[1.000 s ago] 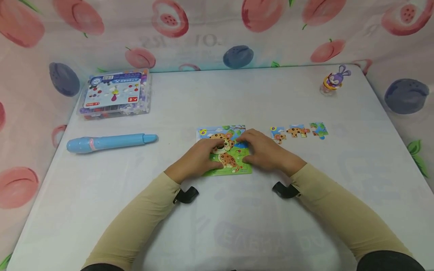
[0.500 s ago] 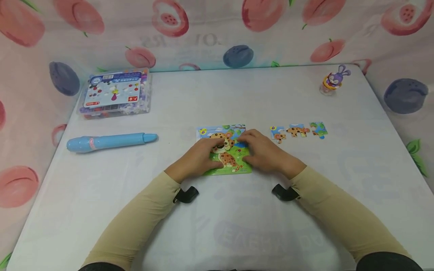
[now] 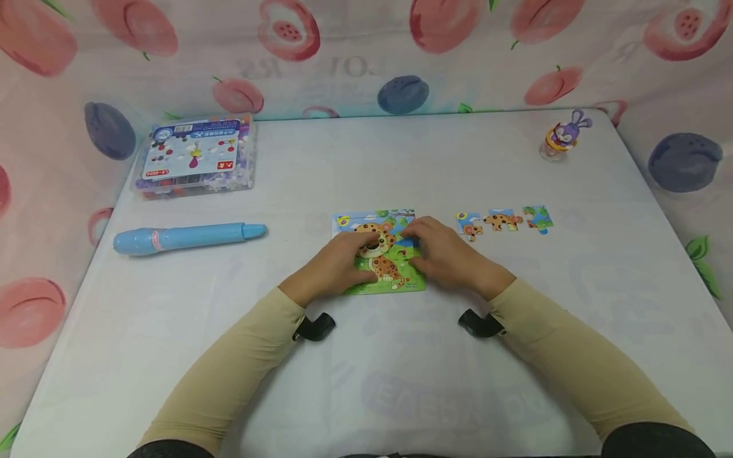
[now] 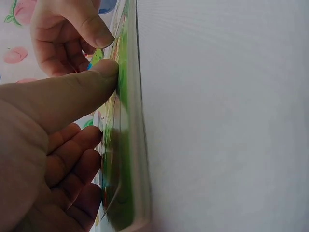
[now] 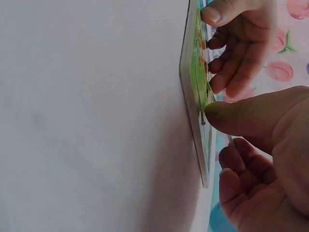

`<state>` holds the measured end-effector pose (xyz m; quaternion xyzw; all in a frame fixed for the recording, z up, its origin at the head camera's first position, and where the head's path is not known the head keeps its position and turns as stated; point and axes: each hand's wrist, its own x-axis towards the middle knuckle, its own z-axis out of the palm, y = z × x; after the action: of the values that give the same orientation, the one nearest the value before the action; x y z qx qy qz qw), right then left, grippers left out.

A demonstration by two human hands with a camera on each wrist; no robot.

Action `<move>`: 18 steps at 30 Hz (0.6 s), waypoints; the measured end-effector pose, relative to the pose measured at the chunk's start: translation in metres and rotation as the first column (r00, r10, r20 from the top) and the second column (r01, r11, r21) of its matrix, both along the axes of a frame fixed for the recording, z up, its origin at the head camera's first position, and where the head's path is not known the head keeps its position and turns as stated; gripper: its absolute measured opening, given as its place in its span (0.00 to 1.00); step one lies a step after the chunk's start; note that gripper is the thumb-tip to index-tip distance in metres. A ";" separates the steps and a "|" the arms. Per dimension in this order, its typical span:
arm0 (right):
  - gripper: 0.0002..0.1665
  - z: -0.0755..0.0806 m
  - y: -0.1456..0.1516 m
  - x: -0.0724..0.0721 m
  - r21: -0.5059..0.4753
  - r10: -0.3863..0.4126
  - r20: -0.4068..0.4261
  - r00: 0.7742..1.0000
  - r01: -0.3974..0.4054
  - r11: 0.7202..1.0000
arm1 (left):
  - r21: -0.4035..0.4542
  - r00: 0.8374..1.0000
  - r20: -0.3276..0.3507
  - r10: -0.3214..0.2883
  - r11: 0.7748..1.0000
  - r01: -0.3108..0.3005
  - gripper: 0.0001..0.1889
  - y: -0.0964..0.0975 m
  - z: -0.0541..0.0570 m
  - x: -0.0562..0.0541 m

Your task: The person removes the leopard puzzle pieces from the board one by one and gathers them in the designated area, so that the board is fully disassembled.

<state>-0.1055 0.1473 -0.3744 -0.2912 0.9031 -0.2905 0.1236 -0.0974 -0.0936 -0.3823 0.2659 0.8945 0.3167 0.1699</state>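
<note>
The puzzle (image 3: 385, 270) lies flat near the middle of the white table (image 3: 401, 375), its printed leopard facing up. The left hand (image 3: 338, 264) rests on the left side of the puzzle with thumb and fingers spread apart, the thumb tip on the printed surface. The right hand (image 3: 446, 257) is at the right side of the puzzle and pinches a held piece (image 4: 98, 57) between thumb and fingers; the right wrist view shows this piece tilted relative to the puzzle. Whether its edge seats in the puzzle cannot be told. Three loose pieces, namely the left piece (image 3: 469, 226), the middle piece (image 3: 503, 221) and the right piece (image 3: 539, 219), lie in a row beyond the right hand, apart from one another. A blue tube (image 3: 189, 238) lies well left of the puzzle, with a clear box (image 3: 243, 168) behind it. A purple figurine (image 3: 564, 135) stands at the far right. Fruit-print cloth (image 3: 343, 38) borders the table.
</note>
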 end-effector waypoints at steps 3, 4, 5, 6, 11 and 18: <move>0.26 0.002 0.002 0.000 -0.011 -0.009 -0.007 1.000 0.009 1.000 | -0.002 1.000 0.004 0.000 1.000 0.000 0.38 0.000 0.000 0.000; 0.25 0.003 0.004 -0.001 -0.016 -0.014 -0.003 1.000 0.014 1.000 | -0.002 1.000 0.005 0.000 1.000 0.000 0.38 0.000 0.000 -0.001; 0.25 0.004 0.006 -0.001 -0.018 -0.021 -0.003 1.000 0.021 1.000 | -0.002 1.000 0.007 -0.001 1.000 0.001 0.38 0.001 -0.001 -0.001; 0.25 0.005 0.008 -0.002 -0.020 -0.030 0.001 1.000 0.030 0.999 | -0.002 1.000 0.007 -0.001 1.000 0.001 0.38 0.001 -0.001 -0.001; 0.24 0.013 0.028 -0.004 -0.017 -0.100 0.039 0.994 0.100 0.995 | -0.004 1.000 0.010 -0.001 1.000 0.001 0.38 0.001 0.000 0.000; 0.23 0.021 0.062 -0.002 0.074 -0.136 0.035 0.990 0.134 0.988 | -0.002 1.000 0.020 0.008 1.000 -0.008 0.38 0.001 0.001 0.001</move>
<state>-0.1072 0.2090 -0.3533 -0.2188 0.9279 -0.2715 0.1323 -0.0964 -0.0928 -0.3815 0.2590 0.8942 0.3189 0.1777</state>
